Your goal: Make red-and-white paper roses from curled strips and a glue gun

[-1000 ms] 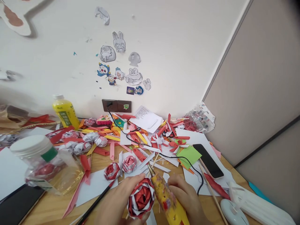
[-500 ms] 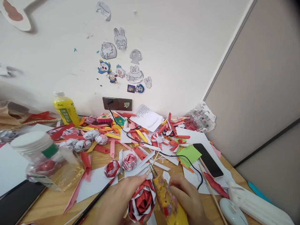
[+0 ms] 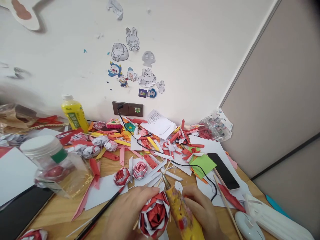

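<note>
A red-and-white folded paper rose (image 3: 155, 215) faces me at the bottom centre, with my left hand (image 3: 126, 213) closed around its left side. A thin wooden stick (image 3: 160, 181) shows above my left thumb. My right hand (image 3: 201, 210) is wrapped round a yellow, stained hot glue gun (image 3: 181, 211). The gun's metal nozzle (image 3: 165, 181) points up and left, close to the stick; whether they touch I cannot tell. Just beyond lie two more paper roses, a red one (image 3: 122, 176) and a pinkish one (image 3: 140, 170).
Paper strips (image 3: 150, 143) litter the table's back. At left stand a clear jar (image 3: 53, 166) and a yellow drink bottle (image 3: 74, 113). A black cord (image 3: 185, 164) crosses the papers. At right lie a phone (image 3: 223, 171), a mouse (image 3: 249, 226) and a dark pencil (image 3: 101, 212) at left.
The camera view has turned slightly left, so the table things sit further right. Both hands keep their hold on the rose and the glue gun, with little other movement.
</note>
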Available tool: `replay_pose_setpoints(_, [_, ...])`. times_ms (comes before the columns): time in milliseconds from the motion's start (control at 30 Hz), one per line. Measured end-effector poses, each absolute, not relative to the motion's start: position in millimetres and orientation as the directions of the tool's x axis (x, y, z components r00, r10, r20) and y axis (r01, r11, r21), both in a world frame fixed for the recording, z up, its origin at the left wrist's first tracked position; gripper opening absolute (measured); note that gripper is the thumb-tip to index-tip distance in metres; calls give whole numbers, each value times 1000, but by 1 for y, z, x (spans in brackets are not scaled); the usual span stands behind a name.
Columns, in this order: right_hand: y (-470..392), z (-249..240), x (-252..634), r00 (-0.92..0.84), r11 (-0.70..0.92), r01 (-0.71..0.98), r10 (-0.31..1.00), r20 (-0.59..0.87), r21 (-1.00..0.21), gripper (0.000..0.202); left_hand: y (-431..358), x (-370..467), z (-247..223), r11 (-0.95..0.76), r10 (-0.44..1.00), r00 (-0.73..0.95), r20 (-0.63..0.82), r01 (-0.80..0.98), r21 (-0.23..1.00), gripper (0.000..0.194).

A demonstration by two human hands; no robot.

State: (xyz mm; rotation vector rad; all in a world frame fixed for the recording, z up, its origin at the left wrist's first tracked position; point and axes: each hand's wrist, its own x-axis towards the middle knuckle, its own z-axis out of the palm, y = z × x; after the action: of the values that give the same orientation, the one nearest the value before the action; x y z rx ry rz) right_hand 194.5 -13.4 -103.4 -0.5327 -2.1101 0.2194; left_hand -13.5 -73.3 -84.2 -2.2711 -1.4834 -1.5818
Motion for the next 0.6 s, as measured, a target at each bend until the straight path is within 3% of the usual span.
replay_pose_setpoints(333, [-13,-103,193,-491,884,266,468,735,-385,17,-75,-14,-89,-516,737,6,676,650,557,37])
replay_pose_setpoints(467, [-13,-103,193,-485,874,272,486,727,-403,21,-78,-17,-81,-489,760,55,647,705,514,53])
replay_pose_setpoints(600, [-13,-104,192,-484,882,277,471,738,-381,19,-80,-20,-79,-487,763,95,639,734,473,53])
